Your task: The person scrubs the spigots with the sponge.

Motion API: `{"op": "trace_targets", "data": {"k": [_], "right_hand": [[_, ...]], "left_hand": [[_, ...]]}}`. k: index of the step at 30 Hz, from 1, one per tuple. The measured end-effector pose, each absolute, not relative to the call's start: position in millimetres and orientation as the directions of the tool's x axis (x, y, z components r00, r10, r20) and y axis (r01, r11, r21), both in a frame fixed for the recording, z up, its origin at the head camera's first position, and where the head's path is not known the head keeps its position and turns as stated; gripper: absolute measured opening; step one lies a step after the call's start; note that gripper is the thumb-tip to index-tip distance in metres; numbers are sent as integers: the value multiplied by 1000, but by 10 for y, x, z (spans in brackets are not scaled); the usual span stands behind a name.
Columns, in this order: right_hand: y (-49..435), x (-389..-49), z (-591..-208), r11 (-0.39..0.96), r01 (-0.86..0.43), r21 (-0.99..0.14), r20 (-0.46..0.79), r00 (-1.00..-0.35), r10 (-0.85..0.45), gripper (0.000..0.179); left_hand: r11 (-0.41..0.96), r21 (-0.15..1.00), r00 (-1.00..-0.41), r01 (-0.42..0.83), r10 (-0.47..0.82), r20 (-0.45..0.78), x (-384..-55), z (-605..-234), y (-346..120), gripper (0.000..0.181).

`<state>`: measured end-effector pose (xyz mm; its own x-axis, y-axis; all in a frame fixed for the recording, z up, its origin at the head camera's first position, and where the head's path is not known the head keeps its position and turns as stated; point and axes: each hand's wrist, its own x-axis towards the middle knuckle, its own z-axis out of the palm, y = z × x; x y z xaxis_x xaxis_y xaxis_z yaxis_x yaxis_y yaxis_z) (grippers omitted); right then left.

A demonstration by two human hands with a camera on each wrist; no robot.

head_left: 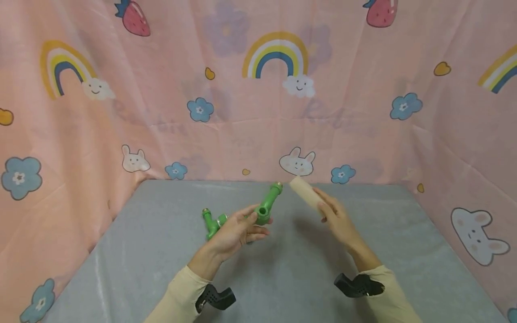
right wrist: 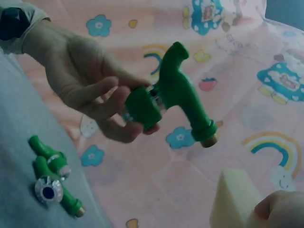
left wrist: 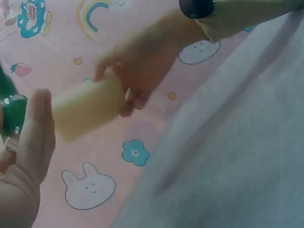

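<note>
My left hand (head_left: 236, 231) grips a green tap (head_left: 271, 197) by its handle end, above the table. In the right wrist view the tap's (right wrist: 183, 92) curved spout points up and its brass-threaded inlet points down. My right hand (head_left: 337, 220) pinches a cream sponge block (head_left: 306, 192) between thumb and fingers, a short gap to the right of the tap. The left wrist view shows the sponge (left wrist: 88, 107) slightly blurred, with the left fingers (left wrist: 38, 128) beside it. Most of the right hand (right wrist: 285, 209) lies outside its own wrist view.
More green taps (head_left: 210, 223) lie on the grey-covered table (head_left: 161, 269), left of the left hand and partly hidden by it. One has a clear knob (right wrist: 48, 191) with a dark blue centre. A pink patterned cloth (head_left: 242, 134) hangs around the back and sides.
</note>
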<state>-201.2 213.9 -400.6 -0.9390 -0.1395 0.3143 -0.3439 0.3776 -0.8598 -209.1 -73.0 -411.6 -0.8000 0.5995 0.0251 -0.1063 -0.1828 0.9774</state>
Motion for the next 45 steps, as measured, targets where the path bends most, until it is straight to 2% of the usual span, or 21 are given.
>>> {"op": "trace_targets", "data": {"k": [5,7,10,15,20,23,26,29,33,36,41,43,45], "right_hand": [[2146,-1967,-3891,299,-451,-841,402,-891,-212,44],[2137,-1962,-3867,306,-481,-821,419,-873,-250,43],[2162,-1988,-3866,379,-436,-816,369,-898,-240,42],[2251,-2000,-3893,451,-340,-825,306,-940,-149,44],[2129,-1884,-3842,407,-460,-789,408,-888,-213,44],[2100,-1887,-3883,453,-472,-756,418,-881,-220,45],[2137,-1922,-3931,542,-449,-710,450,-882,-141,46],[2117,-1881,-3914,597,-500,-628,542,-831,-125,50],[1977,-1806,-3868,643,-595,-481,631,-745,-217,54],[1958,-1832,-3849,697,-571,-433,659,-728,-187,52],[2120,-1910,-3826,766,-426,-482,670,-742,8,48],[2116,-1896,-3821,723,-461,-514,671,-742,3,50],[2037,-1853,-3821,687,-528,-499,680,-730,-68,52]], "left_hand": [[-134,989,-803,-57,595,35,-2092,-4094,-713,47],[-124,992,-802,-20,595,58,-2098,-4081,-711,47],[-109,993,-818,50,565,103,-2103,-4059,-729,44],[-58,982,-849,182,494,187,-2082,-4011,-767,43],[18,960,-851,278,468,238,-2048,-3981,-750,41],[87,934,-853,346,443,274,-2028,-3971,-743,41],[172,894,-852,414,419,314,-2006,-3966,-743,41],[231,859,-849,458,401,345,-1989,-3964,-736,42],[240,851,-852,466,382,359,-1982,-3946,-728,46],[217,864,-858,455,365,361,-1989,-3934,-738,47],[240,850,-860,469,346,376,-2000,-3930,-756,47],[273,830,-855,487,344,389,-1999,-3933,-759,47],[298,814,-852,499,341,397,-1994,-3936,-763,46]]}}
